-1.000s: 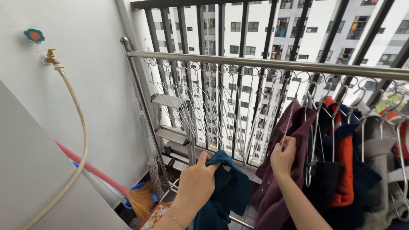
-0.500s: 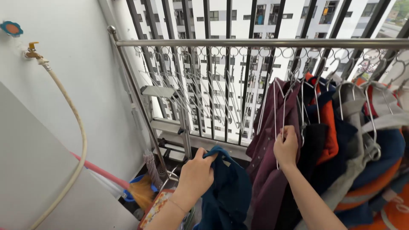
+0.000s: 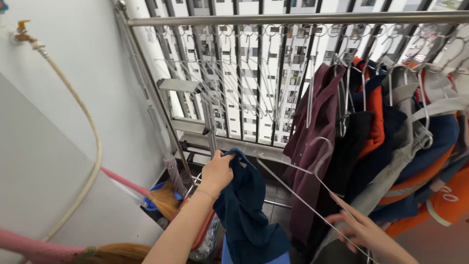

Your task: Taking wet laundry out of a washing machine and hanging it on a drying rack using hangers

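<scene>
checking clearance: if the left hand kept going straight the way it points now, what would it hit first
Likely the rack's slanted steel post just beyond the left hand, which grips the blue garment; depth is hard to judge.

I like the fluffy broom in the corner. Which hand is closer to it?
Left. The left hand grips the dark blue garment just right of the broom. The right hand, touching a wire hanger, is far off to the right.
</scene>
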